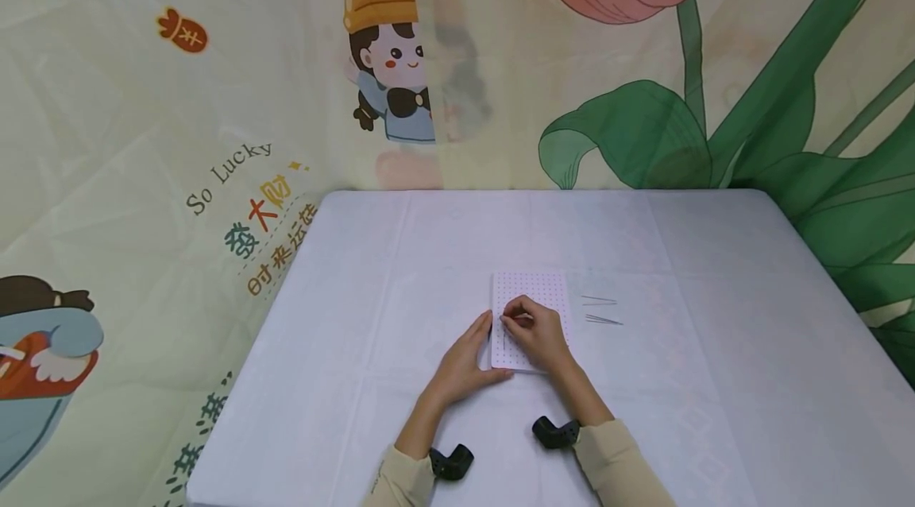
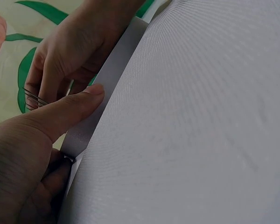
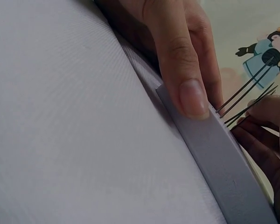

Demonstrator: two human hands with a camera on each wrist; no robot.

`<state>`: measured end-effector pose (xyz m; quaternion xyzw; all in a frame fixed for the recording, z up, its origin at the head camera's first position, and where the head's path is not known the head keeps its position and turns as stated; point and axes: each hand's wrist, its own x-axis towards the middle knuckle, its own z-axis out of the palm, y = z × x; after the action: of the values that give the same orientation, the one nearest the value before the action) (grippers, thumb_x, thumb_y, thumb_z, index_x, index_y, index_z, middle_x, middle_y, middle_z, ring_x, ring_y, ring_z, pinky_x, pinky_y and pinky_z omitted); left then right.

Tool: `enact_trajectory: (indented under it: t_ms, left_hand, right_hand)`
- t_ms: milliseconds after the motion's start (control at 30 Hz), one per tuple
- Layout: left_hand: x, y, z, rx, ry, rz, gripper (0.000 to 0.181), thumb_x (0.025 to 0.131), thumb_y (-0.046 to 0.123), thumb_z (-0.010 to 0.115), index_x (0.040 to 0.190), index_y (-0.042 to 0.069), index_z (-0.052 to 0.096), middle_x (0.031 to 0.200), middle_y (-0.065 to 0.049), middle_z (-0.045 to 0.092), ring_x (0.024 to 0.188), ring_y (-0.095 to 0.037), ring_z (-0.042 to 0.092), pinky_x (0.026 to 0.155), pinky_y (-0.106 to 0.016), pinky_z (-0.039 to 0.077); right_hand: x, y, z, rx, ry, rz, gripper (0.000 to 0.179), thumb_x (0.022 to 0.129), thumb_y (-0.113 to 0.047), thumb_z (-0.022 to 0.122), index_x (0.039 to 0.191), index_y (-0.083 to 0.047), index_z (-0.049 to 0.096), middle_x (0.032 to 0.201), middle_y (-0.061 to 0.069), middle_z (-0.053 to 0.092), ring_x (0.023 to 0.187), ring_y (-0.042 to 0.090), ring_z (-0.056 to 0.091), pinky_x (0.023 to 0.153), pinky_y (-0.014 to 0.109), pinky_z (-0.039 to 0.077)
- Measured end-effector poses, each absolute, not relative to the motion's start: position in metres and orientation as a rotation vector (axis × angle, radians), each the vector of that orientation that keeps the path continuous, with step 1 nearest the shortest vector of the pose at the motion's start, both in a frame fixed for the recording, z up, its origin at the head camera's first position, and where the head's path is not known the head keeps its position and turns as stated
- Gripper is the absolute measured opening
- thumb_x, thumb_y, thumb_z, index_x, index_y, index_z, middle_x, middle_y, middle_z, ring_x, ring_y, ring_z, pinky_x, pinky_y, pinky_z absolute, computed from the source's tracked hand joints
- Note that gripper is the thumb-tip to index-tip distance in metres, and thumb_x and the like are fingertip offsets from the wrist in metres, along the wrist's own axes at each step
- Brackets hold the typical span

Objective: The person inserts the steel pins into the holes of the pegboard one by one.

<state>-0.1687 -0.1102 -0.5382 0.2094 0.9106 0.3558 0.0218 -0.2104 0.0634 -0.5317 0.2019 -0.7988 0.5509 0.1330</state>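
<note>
A pale board with a grid of small holes lies on the white-covered table. My left hand steadies its near left corner, fingers fairly straight along the left side and thumb pressing the near side. Over the board's left part, my right hand has curled fingers and pinches a thin metal pin, largely hidden by the fingertips. Several thin metal pins stick up from the board beside the hands in the right wrist view. The board's thick grey-looking side faces that camera.
Several loose metal pins lie on the table just right of the board. Black wrist cameras are strapped on both wrists. A printed cloth with cartoon figures and a flower hangs behind the table.
</note>
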Motion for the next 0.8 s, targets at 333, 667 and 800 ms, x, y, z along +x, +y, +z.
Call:
enact_trajectory:
  t_ms: [333,667,800]
  left_hand:
    - [-0.169,-0.112,-0.537,0.627,2.818,1.112,0.100,0.074,0.051,0.071,0.147,0.004,0.020,0.151,-0.006,0.021,0.134,-0.024,0.027,0.106,-0.040,0.029]
    - [-0.168,-0.111,-0.537,0.611,2.819,1.108,0.101,0.074,0.053,0.070,0.147,0.006,0.020,0.152,-0.005,0.020,0.135,-0.023,0.026,0.106,-0.040,0.029]
    - [-0.168,-0.109,-0.538,0.587,2.806,1.101,0.102,0.073,0.053,0.071,0.147,0.006,0.019,0.152,-0.005,0.020,0.135,-0.023,0.025,0.107,-0.039,0.028]
  right_hand:
    - [-0.211,0.063,-0.530,0.580,-2.347,1.634,0.015,0.080,-0.001,0.069,0.091,-0.008,0.063,0.088,0.002,0.065,0.086,0.017,0.064,0.073,0.021,0.053]
    - [-0.207,0.073,-0.529,0.595,-2.308,1.746,0.029,0.077,0.008,0.069,0.102,-0.004,0.061,0.096,0.009,0.064,0.092,0.025,0.063,0.077,0.024,0.052]
    - [-0.204,0.090,-0.529,0.498,-2.250,1.772,0.025,0.078,0.007,0.068,0.100,-0.004,0.062,0.095,0.009,0.064,0.091,0.024,0.063,0.078,0.025,0.053]
